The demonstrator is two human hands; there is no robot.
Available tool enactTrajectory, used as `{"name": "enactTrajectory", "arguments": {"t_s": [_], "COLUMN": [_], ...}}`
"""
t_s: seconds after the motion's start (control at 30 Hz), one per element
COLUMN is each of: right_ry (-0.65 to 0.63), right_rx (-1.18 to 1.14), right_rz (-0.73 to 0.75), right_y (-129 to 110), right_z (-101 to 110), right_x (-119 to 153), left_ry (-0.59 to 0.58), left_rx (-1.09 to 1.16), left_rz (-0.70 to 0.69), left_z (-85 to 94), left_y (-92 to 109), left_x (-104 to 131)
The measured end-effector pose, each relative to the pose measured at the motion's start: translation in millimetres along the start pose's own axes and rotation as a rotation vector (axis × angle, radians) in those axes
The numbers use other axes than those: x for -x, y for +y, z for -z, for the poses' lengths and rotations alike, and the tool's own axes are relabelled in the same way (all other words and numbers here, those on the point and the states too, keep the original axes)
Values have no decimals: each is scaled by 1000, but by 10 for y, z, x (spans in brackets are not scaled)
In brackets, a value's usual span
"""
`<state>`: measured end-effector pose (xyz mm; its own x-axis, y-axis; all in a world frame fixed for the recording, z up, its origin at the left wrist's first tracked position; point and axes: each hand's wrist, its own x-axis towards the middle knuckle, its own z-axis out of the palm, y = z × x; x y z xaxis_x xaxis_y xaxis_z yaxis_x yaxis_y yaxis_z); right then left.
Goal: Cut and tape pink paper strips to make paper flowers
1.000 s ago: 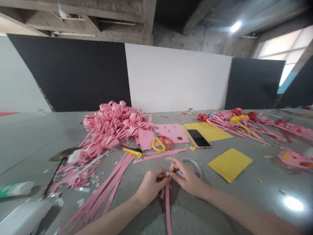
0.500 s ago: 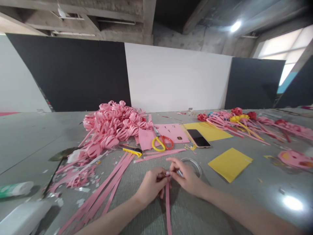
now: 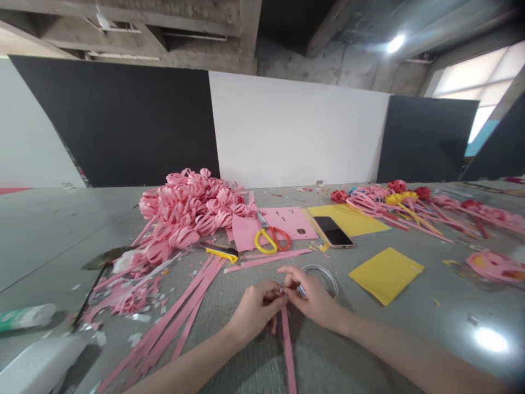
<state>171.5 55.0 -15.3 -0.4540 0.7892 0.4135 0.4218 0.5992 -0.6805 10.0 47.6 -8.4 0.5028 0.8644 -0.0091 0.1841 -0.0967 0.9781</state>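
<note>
My left hand (image 3: 254,307) has its thumb and fingers pinched tight on the top end of one pink strip (image 3: 288,350), with no gap that I can see. The strip is between my two hands. It is long and thin, and it runs from the pinch down toward me, leaning a bit to the right at the bottom, until it goes out of view. My right hand (image 3: 310,298) pinches at the same top end with thumb and fingertips, and one finger sticks out, so both hands are about as near as each other. The tiny bit inside my grip is too small to make out. Counting from the left, I see one green and white tube (image 3: 28,316), one white box (image 3: 39,364), at least three loose strips (image 3: 176,323) spread out beside my left arm, and one big heap of paper loops (image 3: 192,202), too jumbled to count. Next come one yellow cutter (image 3: 221,251) and one pair of scissors (image 3: 268,228), lying partly on pink paper (image 3: 301,225). Then there is one grey ring (image 3: 334,282), partly hidden by my right hand, one phone (image 3: 333,232), one big yellow sheet (image 3: 365,223) and one small yellow sheet (image 3: 385,276). The paper flowers (image 3: 397,187) farther right are too mixed up to count.
</note>
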Motion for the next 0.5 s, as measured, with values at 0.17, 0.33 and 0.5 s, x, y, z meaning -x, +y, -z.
{"name": "enactTrajectory", "arguments": {"t_s": [0.17,0.33,0.5], "right_ry": [34,22,-3], "right_rx": [16,20,30], "right_rz": [-6,7,14], "right_y": [16,-4,-34], "right_z": [-2,0,3], "right_x": [-2,12,33], "left_ry": [-35,139,257], "left_rx": [-40,-150,-198], "left_rz": [-6,-41,-87], "left_z": [6,1,4], "left_y": [33,1,-16], "left_x": [17,-1,-21]}}
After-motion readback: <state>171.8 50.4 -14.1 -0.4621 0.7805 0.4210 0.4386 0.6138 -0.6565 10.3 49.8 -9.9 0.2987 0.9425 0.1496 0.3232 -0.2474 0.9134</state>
